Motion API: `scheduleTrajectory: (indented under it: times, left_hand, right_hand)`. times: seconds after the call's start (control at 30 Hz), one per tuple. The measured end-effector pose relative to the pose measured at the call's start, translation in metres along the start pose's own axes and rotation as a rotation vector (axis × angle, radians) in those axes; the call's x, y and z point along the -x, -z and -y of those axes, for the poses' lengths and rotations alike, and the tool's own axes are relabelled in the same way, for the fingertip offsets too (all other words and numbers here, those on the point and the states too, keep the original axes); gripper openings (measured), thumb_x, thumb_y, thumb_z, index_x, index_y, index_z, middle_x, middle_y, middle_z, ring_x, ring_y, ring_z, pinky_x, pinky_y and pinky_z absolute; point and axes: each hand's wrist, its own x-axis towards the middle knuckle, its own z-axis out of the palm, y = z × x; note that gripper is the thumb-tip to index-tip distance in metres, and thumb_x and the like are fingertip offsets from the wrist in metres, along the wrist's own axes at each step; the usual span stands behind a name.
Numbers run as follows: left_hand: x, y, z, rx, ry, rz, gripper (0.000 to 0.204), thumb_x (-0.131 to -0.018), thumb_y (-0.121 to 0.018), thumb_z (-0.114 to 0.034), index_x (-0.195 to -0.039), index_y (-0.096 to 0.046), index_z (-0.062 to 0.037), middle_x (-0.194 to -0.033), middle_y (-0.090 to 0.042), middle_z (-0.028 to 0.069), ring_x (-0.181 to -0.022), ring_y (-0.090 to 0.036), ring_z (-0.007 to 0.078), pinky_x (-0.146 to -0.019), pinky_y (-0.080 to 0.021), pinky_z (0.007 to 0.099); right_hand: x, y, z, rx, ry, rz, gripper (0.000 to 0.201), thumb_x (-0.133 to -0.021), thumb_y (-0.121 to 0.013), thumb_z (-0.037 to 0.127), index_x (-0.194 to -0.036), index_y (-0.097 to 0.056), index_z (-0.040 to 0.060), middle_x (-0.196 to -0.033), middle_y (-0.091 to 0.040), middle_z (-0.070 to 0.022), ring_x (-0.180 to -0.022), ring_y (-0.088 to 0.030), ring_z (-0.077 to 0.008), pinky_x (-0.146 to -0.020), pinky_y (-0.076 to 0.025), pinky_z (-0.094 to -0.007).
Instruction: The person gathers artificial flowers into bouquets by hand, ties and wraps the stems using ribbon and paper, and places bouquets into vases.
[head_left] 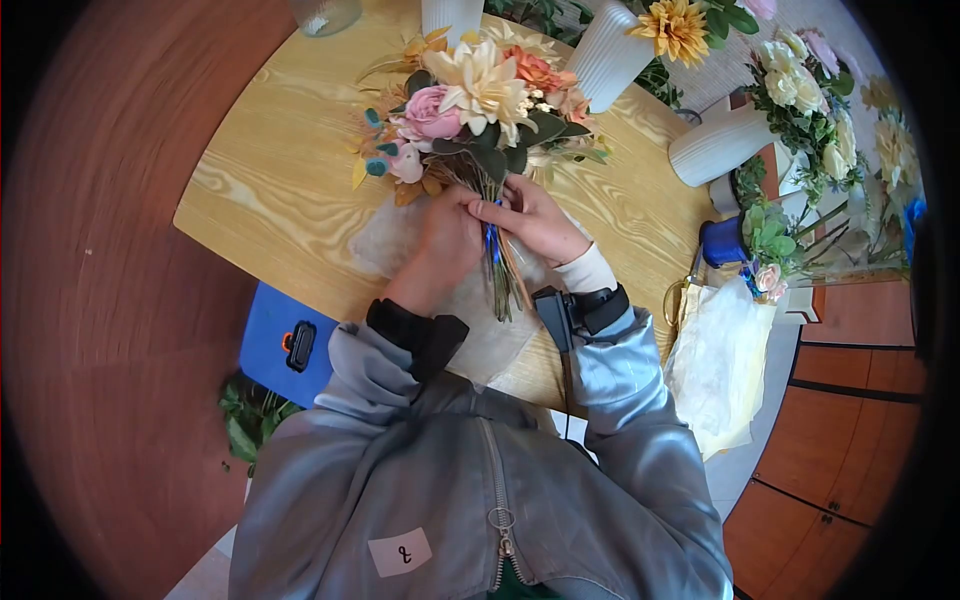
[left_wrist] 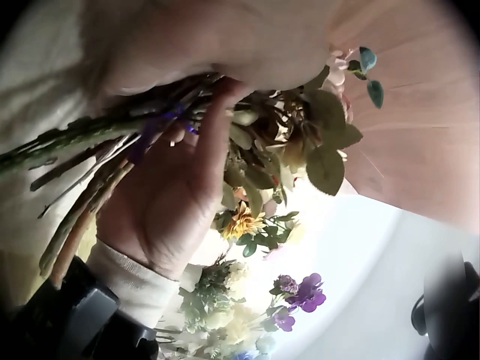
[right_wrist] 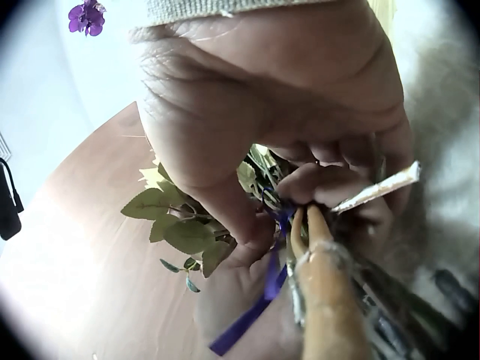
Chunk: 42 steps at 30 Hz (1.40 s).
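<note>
A bouquet of artificial flowers [head_left: 480,90] is held over the near part of the table, its blooms pointing away from me. Round its bare stems [head_left: 508,285] runs a narrow blue-violet ribbon [right_wrist: 251,319], one tail hanging loose. My left hand [head_left: 447,240] grips the stems from the left, just under the leaves. From the other side my right hand [head_left: 545,225] curls round them at the ribbon, thumb reaching across to the left hand. In the right wrist view the cut stem ends [right_wrist: 337,315] point toward the camera. The hands partly hide the ribbon's wrap.
Thin white wrapping sheets [head_left: 500,345] lie beneath the stems. At right are a blue ribbon spool [head_left: 724,242], gold-handled scissors [head_left: 675,300] and a stack of pale paper [head_left: 715,370]. White ribbed vases [head_left: 610,60] hold flowers along the far side. A blue stool [head_left: 275,345] stands at left.
</note>
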Motion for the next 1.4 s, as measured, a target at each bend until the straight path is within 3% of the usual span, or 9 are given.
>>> scheduleTrajectory:
  times: [0.1,0.23,0.43,0.5,0.6,0.8,1.1,1.23,1.4]
  left_hand:
    - [0.01,0.002,-0.019,-0.279,0.302,0.028,0.029,-0.08,-0.039,-0.025,-0.091,-0.054,-0.0034,-0.084,-0.059,0.0057,-0.079,-0.055,0.0149,-0.071,-0.041,0.0298]
    - [0.02,-0.006,-0.03,-0.8,0.258,-0.209,0.031,-0.08,-0.041,-0.031,-0.093,-0.055,-0.0071,-0.086,-0.06,0.0037,-0.079,-0.055,0.0138,-0.07,-0.04,0.0273]
    - [0.02,0.017,-0.039,-1.018,0.033,-0.01,0.035,-0.078,-0.047,-0.031,-0.104,-0.053,-0.0075,-0.085,-0.06,0.0034,-0.079,-0.056,0.0166,-0.071,-0.041,0.0285]
    - [0.017,0.03,-0.031,-1.614,-0.304,0.08,0.032,-0.073,-0.057,-0.023,-0.102,-0.056,-0.0091,-0.1,-0.055,0.0083,-0.101,-0.047,0.0232,-0.085,-0.035,0.0392]
    - [0.042,0.005,-0.025,-2.04,-0.366,0.011,0.038,-0.069,-0.061,-0.025,-0.105,-0.055,-0.0134,-0.119,-0.042,0.0116,-0.115,-0.031,0.031,-0.093,-0.027,0.0439]
    - [0.061,-0.004,-0.016,-2.233,-0.236,0.088,0.05,-0.063,-0.065,-0.027,-0.11,-0.051,-0.0195,-0.126,-0.031,0.0091,-0.119,-0.021,0.0324,-0.091,-0.022,0.0547]
    - [0.074,-0.018,-0.015,-2.197,-0.115,-0.033,0.054,-0.064,-0.065,-0.027,-0.115,-0.048,-0.022,-0.127,-0.031,0.0111,-0.121,-0.02,0.0332,-0.09,-0.022,0.0557]
    - [0.059,-0.007,-0.018,-2.247,-0.41,-0.124,0.059,-0.062,-0.067,-0.03,-0.116,-0.047,-0.0225,-0.129,-0.029,0.0125,-0.122,-0.019,0.0351,-0.091,-0.021,0.0585]
    - [0.062,-0.012,-0.02,-2.287,-0.032,-0.124,0.075,-0.057,-0.07,-0.037,-0.124,-0.038,-0.0244,-0.134,-0.021,0.0134,-0.123,-0.014,0.0412,-0.09,-0.019,0.0627]
  right_hand:
    - [-0.002,0.006,-0.015,0.042,0.027,0.02,0.022,-0.077,-0.061,0.012,-0.093,-0.051,-0.0002,-0.077,-0.055,-0.0009,-0.066,-0.048,-0.0049,-0.056,-0.039,-0.0185]
    - [0.0,0.003,-0.015,-0.108,-0.005,-0.07,0.02,-0.08,-0.055,0.004,-0.097,-0.046,-0.0026,-0.083,-0.057,-0.0061,-0.071,-0.055,-0.0105,-0.062,-0.045,-0.0212]
    - [0.007,0.0,0.002,-0.287,-0.005,-0.123,0.016,-0.083,-0.049,0.003,-0.094,-0.041,-0.0049,-0.097,-0.056,-0.0172,-0.08,-0.059,-0.0187,-0.07,-0.049,-0.026]
    - [0.008,0.001,0.008,-0.315,0.018,-0.115,0.016,-0.084,-0.049,0.004,-0.094,-0.04,-0.0051,-0.098,-0.056,-0.0183,-0.081,-0.059,-0.0196,-0.071,-0.049,-0.0266]
    - [0.007,0.003,0.014,-0.319,0.036,-0.125,0.016,-0.083,-0.051,0.005,-0.088,-0.038,-0.0023,-0.099,-0.056,-0.0183,-0.08,-0.06,-0.0198,-0.069,-0.05,-0.0257]
    - [0.005,0.006,0.02,-0.296,0.048,-0.113,0.02,-0.084,-0.05,0.006,-0.098,-0.042,-0.0052,-0.101,-0.055,-0.0172,-0.081,-0.059,-0.0183,-0.07,-0.049,-0.026]
    - [-0.002,0.007,0.029,-0.273,0.076,-0.106,0.021,-0.083,-0.051,0.006,-0.099,-0.042,-0.0046,-0.101,-0.056,-0.0159,-0.08,-0.059,-0.0174,-0.069,-0.049,-0.0255]
    - [-0.003,0.005,0.029,-0.3,0.078,-0.109,0.017,-0.083,-0.052,0.005,-0.087,-0.038,-0.0024,-0.099,-0.056,-0.0181,-0.079,-0.06,-0.0189,-0.066,-0.05,-0.0243]
    - [-0.008,0.003,0.024,-0.341,0.044,-0.114,0.018,-0.082,-0.052,0.004,-0.086,-0.036,-0.0017,-0.099,-0.056,-0.0186,-0.079,-0.06,-0.0185,-0.066,-0.049,-0.0237]
